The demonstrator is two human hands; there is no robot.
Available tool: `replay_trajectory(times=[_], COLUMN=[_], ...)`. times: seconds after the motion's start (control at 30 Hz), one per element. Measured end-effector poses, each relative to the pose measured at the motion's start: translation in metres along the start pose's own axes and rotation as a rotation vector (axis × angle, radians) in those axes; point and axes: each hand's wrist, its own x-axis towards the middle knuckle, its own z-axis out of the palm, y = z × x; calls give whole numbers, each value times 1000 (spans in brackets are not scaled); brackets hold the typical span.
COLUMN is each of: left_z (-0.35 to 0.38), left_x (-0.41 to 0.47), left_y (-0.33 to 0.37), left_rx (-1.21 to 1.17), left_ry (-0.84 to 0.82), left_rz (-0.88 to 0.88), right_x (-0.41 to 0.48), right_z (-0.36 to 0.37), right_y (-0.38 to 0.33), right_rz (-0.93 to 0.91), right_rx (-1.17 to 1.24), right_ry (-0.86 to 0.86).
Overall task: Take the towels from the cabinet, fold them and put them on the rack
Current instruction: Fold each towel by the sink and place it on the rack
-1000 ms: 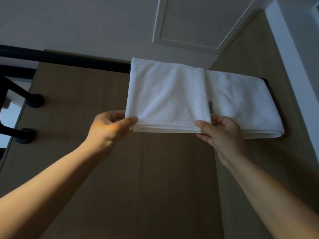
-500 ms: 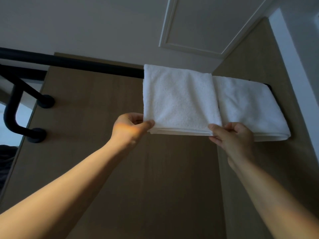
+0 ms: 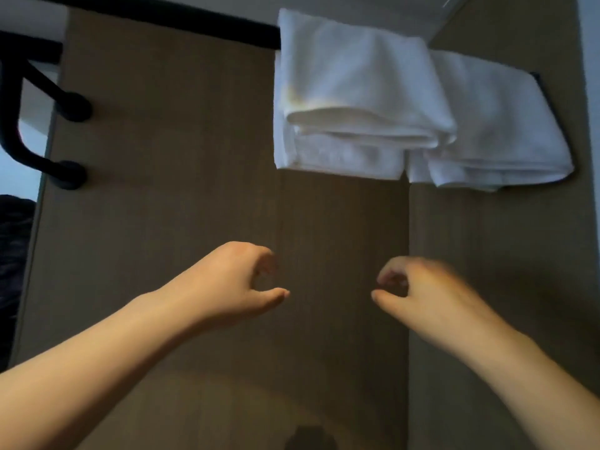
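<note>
The left hand (image 3: 240, 280) and right hand (image 3: 418, 290) are hovering with fingers loosely curled, holding nothing. Well above them the folded towel (image 3: 357, 79) is lying on the black rack (image 3: 194, 22), touching a second towel (image 3: 503, 125) up to the right. It is looking soft, light and floppy; pinching both near corners would likely suit.

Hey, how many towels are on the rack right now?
2. One folded towel hangs over the black rack; the second towel sits just right of it, touching. More may hide behind.
</note>
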Motion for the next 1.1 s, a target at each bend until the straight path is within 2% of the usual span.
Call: replay_trajectory(times=[0.13,0.33,0.5,0.63,0.9,1.1], left_z=[50,133,193,219,232,237], left_x=[-55,-151,-242,-290,-375,-405], left_y=[-10,-25,-25,-18,10,33], left_rx=[25,-23,-19,-23,-183,-193], left_ry=[-174,-412,-637,-743,-830,-845], left_rz=[-17,-93,-215,-321,-759,-924], right_x=[-48,-133,-209,-246,-308,-327], right_z=[43,123,184,215,260,284], right_y=[-13,-27,-31,-37,-29,-26], right_rz=[-56,-76,-73,-56,-44,-76], right_rx=[-35,38,30,6,111,184], right_ry=[-167,-439,-701,-806,-1040,-1143])
